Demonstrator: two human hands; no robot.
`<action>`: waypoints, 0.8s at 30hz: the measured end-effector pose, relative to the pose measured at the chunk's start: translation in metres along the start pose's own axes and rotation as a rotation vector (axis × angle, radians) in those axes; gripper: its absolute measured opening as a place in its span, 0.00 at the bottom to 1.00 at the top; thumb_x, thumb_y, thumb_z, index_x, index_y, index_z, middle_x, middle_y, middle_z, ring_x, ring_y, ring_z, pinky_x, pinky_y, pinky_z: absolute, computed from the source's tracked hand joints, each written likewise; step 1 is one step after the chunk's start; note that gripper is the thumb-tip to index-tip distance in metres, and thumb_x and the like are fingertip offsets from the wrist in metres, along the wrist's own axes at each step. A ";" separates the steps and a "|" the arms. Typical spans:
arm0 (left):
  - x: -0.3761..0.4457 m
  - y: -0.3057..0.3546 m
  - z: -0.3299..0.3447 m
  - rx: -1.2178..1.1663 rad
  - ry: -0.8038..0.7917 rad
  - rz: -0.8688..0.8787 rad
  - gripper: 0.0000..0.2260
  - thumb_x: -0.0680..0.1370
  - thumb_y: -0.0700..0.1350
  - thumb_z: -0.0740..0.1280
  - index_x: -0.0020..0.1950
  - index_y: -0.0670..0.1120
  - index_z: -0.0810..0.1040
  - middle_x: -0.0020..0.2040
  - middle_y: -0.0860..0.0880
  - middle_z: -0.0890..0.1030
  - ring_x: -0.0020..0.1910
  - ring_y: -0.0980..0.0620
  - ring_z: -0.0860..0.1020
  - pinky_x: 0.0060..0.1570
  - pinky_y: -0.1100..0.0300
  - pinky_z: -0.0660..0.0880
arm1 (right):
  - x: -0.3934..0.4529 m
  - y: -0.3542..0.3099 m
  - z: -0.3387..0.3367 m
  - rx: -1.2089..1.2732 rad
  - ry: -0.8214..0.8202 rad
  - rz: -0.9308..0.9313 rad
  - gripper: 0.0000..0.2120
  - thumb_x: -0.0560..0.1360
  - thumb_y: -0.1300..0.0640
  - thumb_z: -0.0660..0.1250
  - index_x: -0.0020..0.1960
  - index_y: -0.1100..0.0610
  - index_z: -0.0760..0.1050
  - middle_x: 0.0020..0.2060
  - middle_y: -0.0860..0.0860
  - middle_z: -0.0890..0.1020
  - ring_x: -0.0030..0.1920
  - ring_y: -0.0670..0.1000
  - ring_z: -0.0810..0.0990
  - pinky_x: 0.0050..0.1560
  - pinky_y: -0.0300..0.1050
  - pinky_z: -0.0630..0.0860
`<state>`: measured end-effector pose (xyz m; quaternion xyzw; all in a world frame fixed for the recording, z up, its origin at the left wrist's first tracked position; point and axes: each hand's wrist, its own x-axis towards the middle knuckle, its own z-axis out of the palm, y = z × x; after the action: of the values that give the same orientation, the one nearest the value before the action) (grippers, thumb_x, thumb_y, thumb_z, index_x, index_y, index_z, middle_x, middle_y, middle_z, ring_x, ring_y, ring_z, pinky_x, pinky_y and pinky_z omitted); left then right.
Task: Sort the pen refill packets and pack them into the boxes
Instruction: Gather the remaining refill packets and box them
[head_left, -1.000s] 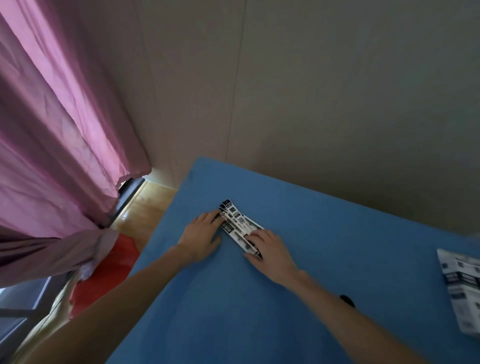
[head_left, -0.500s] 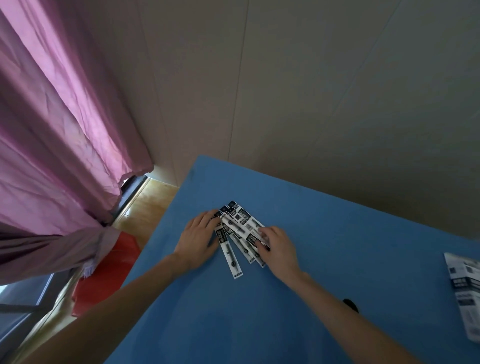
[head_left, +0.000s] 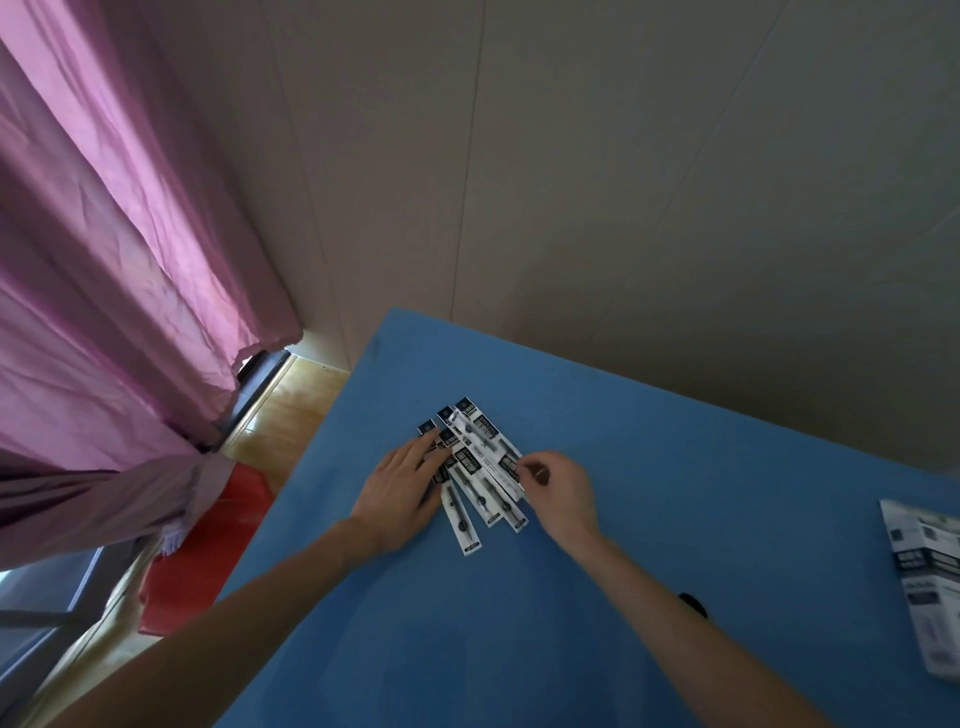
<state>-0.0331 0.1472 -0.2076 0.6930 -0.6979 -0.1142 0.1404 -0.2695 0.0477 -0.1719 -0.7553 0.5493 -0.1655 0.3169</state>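
Lying fanned on the blue table (head_left: 597, 597): pen refill packets (head_left: 480, 470), white with black labels, overlapping one another, long axes running from upper left to lower right. I count four or five; the overlap hides the exact number.

Left hand (head_left: 402, 486): flat, fingers straight, resting on the left edge of the fan, fingertips covering the upper ends of the leftmost packets.

Right hand (head_left: 558, 488): fingers curled, thumb and forefinger pinching the right edge of the outermost packet near its middle.

Box (head_left: 927, 566): white with dark printed panels, at the table's far right edge, well apart from the packets, partly cut off by the frame.

Small black object (head_left: 693, 605): on the table just beside my right forearm; I cannot identify it.

Surroundings: pink curtain (head_left: 119, 270) at left, red item (head_left: 208, 551) on the wooden floor below it, beige wall (head_left: 649, 182) behind the table.
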 end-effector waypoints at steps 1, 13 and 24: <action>0.000 0.000 0.000 -0.006 -0.002 -0.004 0.23 0.84 0.52 0.59 0.79 0.49 0.66 0.81 0.47 0.62 0.77 0.45 0.66 0.76 0.49 0.63 | 0.001 0.001 -0.002 0.037 0.017 0.006 0.05 0.80 0.56 0.70 0.51 0.49 0.84 0.43 0.40 0.83 0.42 0.40 0.80 0.44 0.40 0.79; 0.007 0.003 -0.005 -0.088 -0.037 -0.077 0.23 0.83 0.52 0.63 0.77 0.48 0.69 0.81 0.48 0.61 0.76 0.45 0.66 0.73 0.48 0.69 | 0.012 0.007 -0.026 0.025 0.080 -0.023 0.08 0.80 0.60 0.67 0.53 0.50 0.82 0.45 0.41 0.84 0.43 0.41 0.81 0.46 0.43 0.78; 0.015 0.008 -0.010 -0.103 0.031 -0.163 0.29 0.79 0.47 0.67 0.80 0.45 0.63 0.81 0.46 0.61 0.78 0.45 0.64 0.76 0.49 0.61 | 0.020 0.008 -0.033 0.001 0.032 -0.051 0.10 0.79 0.59 0.70 0.59 0.52 0.82 0.49 0.44 0.85 0.48 0.44 0.82 0.54 0.45 0.81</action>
<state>-0.0367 0.1329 -0.1947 0.7411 -0.6300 -0.1501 0.1769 -0.2883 0.0173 -0.1548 -0.7661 0.5347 -0.1860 0.3043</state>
